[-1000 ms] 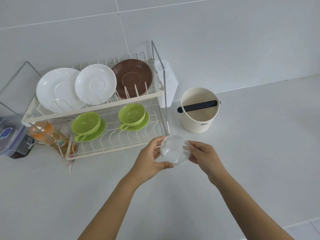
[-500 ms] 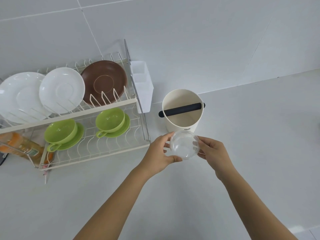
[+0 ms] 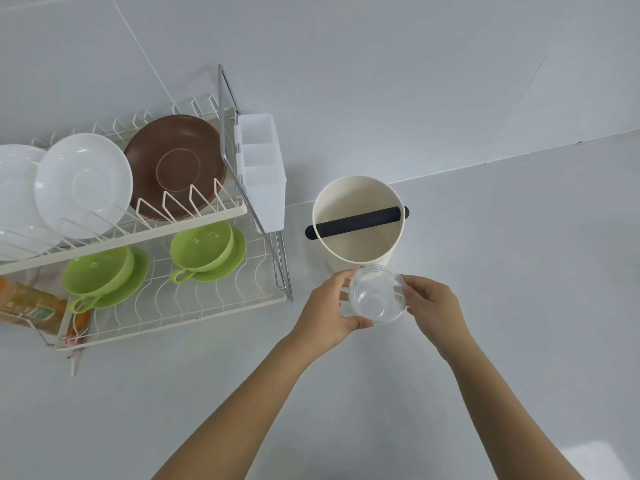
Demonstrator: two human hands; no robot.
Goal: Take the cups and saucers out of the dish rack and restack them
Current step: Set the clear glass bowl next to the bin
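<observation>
A small clear glass cup [image 3: 377,294] is held above the counter between my left hand [image 3: 327,311] and my right hand [image 3: 431,306], just in front of the cream tub. The two-tier wire dish rack [image 3: 194,308] stands at the left. Its upper tier holds two white saucers [image 3: 83,185] and a brown saucer [image 3: 176,166] on edge. On the lower tier sit two green cups, each on a green saucer: one on the left [image 3: 98,271], one on the right [image 3: 201,245].
A cream tub [image 3: 360,247] with a black bar across its mouth stands just behind my hands. A white cutlery holder [image 3: 261,174] hangs on the rack's right end. An orange bottle [image 3: 31,304] lies at the left edge. A tiled wall rises behind the counter.
The view has swung to the right, so the rack sits further left. Both hands with the clear cup have shifted right, up to the front of the cream tub.
</observation>
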